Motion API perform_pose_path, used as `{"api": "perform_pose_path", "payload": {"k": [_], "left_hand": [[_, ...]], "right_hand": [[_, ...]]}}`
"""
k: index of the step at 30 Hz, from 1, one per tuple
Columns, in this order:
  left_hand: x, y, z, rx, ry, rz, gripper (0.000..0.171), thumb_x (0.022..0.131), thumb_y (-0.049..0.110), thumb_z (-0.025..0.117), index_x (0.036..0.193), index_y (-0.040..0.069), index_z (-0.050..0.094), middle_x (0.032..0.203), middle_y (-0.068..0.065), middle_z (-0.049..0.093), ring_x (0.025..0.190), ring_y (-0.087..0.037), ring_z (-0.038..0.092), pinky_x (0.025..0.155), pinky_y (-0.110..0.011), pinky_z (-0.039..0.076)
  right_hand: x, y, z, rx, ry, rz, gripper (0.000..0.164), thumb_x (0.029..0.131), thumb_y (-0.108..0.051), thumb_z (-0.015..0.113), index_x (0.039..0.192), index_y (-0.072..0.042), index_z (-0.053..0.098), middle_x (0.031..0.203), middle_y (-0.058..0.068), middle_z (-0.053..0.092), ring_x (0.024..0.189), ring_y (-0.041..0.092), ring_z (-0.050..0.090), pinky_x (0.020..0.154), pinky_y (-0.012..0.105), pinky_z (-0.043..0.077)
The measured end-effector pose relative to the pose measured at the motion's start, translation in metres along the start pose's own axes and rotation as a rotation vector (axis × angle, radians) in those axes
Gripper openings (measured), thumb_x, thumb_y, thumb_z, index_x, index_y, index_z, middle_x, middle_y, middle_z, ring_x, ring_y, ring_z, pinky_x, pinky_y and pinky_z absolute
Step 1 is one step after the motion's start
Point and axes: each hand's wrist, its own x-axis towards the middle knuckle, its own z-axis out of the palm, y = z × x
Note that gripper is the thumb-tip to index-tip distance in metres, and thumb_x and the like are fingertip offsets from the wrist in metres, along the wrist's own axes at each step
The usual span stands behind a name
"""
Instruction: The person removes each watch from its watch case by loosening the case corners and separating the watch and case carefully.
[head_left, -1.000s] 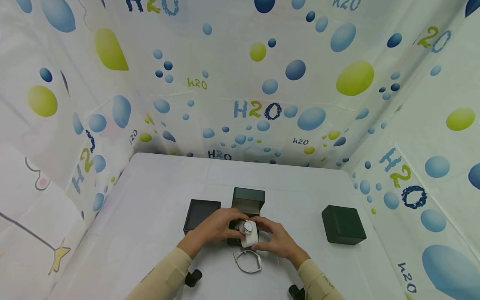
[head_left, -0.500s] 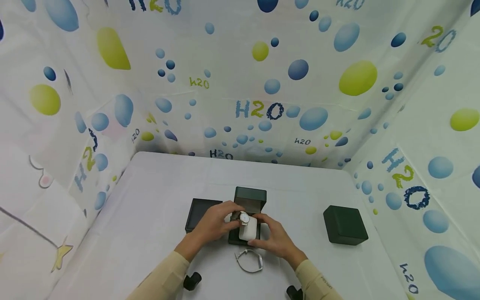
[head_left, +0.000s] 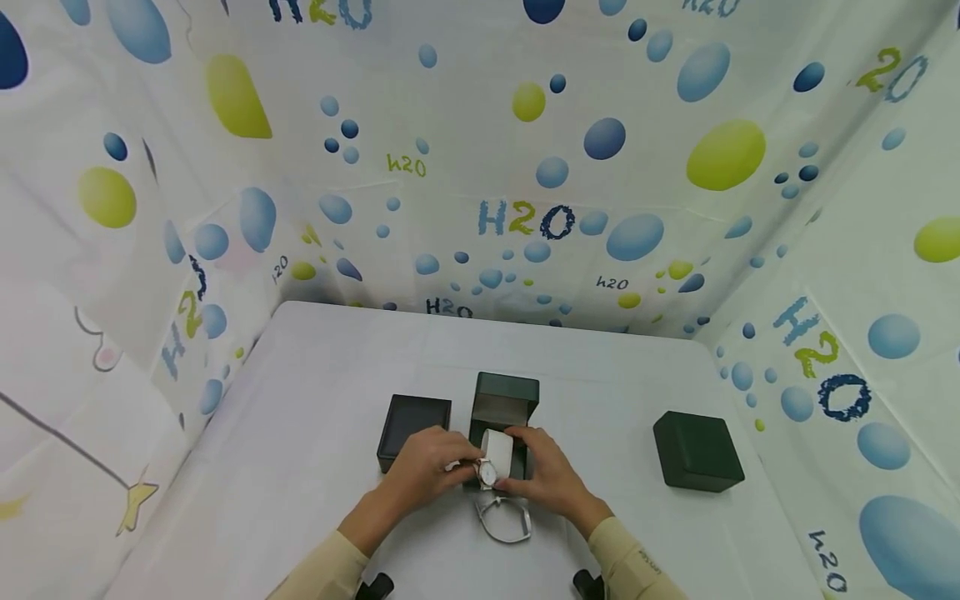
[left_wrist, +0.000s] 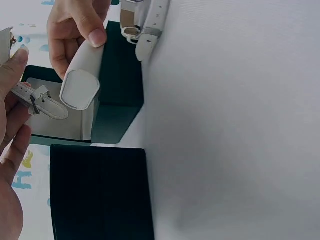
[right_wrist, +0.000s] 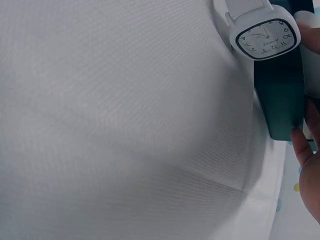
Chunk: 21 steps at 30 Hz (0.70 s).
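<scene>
My left hand (head_left: 431, 462) pinches a wristwatch (head_left: 487, 473) with a round pale dial. In the left wrist view its light strap (left_wrist: 52, 107) hangs down with the buckle showing. My right hand (head_left: 553, 477) grips a white watch cushion (head_left: 498, 450), thumb on one side and fingers on the other. Both hands are over an open green watch box (head_left: 506, 385), its lid raised at the back and its pale inside visible in the left wrist view. On the table in front of the box lies a second, white watch (right_wrist: 265, 37), its strap looped.
A closed black box (head_left: 414, 421) stands left of the open one, close beside my left hand. Farther right is a closed dark green box (head_left: 697, 450). White cloth (head_left: 600, 392) covers the table, and a bubble-print curtain (head_left: 450, 108) hangs behind it and along both sides.
The watch has come off the white cushion and now hangs from my left hand at its lower left side. My right hand keeps its grip on the cushion.
</scene>
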Motion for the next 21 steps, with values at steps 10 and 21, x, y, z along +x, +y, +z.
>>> {"api": "perform_pose_path", "payload": {"k": [10,21], "left_hand": [[-0.015,0.004,0.007,0.067,-0.038,0.027,0.016,0.078,0.028,0.093,0.091,0.026,0.083,0.1,0.012,0.071,0.096,-0.006,0.065,0.092,-0.032,0.05],[-0.03,0.004,0.013,0.118,-0.174,-0.014,0.022,0.069,0.04,0.096,0.083,0.036,0.08,0.147,-0.004,0.057,0.14,-0.027,0.046,0.108,-0.051,0.033]], "right_hand": [[-0.001,-0.001,-0.001,0.033,-0.017,0.019,0.081,0.082,-0.046,0.088,0.149,-0.017,0.052,0.143,0.004,0.059,0.132,0.023,0.057,0.108,0.05,0.051],[0.0,0.0,-0.002,0.052,-0.029,0.019,0.081,0.083,-0.039,0.089,0.151,-0.017,0.05,0.143,0.004,0.057,0.131,0.022,0.056,0.107,0.051,0.051]]}}
